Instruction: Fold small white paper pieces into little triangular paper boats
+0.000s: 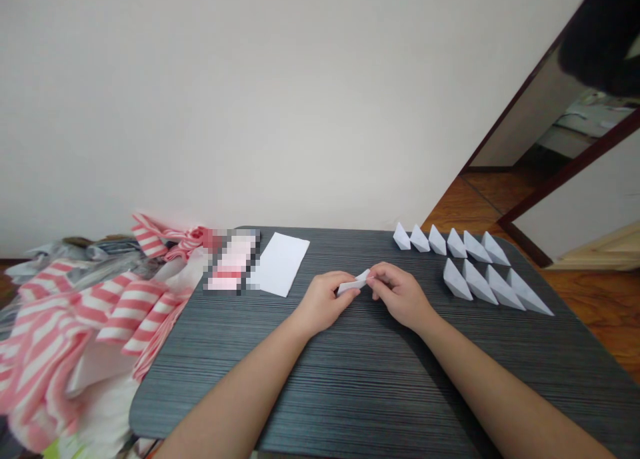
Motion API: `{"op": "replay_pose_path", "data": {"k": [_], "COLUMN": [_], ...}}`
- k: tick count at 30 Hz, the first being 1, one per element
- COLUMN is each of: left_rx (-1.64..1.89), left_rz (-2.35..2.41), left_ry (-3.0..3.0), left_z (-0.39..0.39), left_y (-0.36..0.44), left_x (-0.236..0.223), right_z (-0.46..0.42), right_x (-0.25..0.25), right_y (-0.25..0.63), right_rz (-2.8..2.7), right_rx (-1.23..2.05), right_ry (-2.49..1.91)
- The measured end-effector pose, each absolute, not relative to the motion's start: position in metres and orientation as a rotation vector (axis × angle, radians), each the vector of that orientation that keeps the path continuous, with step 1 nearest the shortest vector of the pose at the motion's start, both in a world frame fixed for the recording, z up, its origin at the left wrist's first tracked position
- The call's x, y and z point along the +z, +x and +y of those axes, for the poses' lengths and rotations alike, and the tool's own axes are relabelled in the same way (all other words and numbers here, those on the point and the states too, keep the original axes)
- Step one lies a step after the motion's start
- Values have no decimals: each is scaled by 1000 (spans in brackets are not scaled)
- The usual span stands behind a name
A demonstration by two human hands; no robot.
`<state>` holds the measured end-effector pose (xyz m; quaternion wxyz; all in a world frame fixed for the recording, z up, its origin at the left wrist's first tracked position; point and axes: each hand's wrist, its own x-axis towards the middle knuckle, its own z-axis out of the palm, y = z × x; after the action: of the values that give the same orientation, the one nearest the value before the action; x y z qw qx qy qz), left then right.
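Between my two hands, just above the dark table, is a small folded piece of white paper point(353, 283). My left hand point(323, 300) pinches its left end with thumb and fingers. At its right tip, my right hand point(397, 292) grips with thumb and forefinger. Part of the paper is hidden behind the fingers. On the right side of the table, several white folded paper boats stand in two rows, one boat point(438, 240) in the back row and another boat point(481, 282) in the front row. A flat stack of white paper point(283, 262) lies left of my hands.
A pixelated, phone-like flat object point(233, 262) lies beside the paper stack. Pink-and-white striped cloth point(135, 306) is heaped against the left edge of the dark wood-grain table point(340, 386). Behind the table rises a pale wall point(280, 112); at right is a doorway over wooden floor point(450, 196).
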<state>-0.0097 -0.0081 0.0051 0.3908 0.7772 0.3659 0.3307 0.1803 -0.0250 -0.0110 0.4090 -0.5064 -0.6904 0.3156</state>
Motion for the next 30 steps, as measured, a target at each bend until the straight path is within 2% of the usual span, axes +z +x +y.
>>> {"op": "replay_pose_path", "data": {"k": [7,14,30], "left_rx": [774,844,902], "left_rz": [1047,1070,988], "left_ry": [1892,1913,1992], "left_z": [-9,-9,-10], "left_y": [-11,-10,-8], "left_x": [7,2,5], "right_z": [-25,-25,-23], "right_x": [-15,-11,-3], "right_y": [179,182,178], "right_rz": [-1633,-1781,-1822], "right_rx": [818,669,724], "right_ry": [-1296,-1222,-1239]}}
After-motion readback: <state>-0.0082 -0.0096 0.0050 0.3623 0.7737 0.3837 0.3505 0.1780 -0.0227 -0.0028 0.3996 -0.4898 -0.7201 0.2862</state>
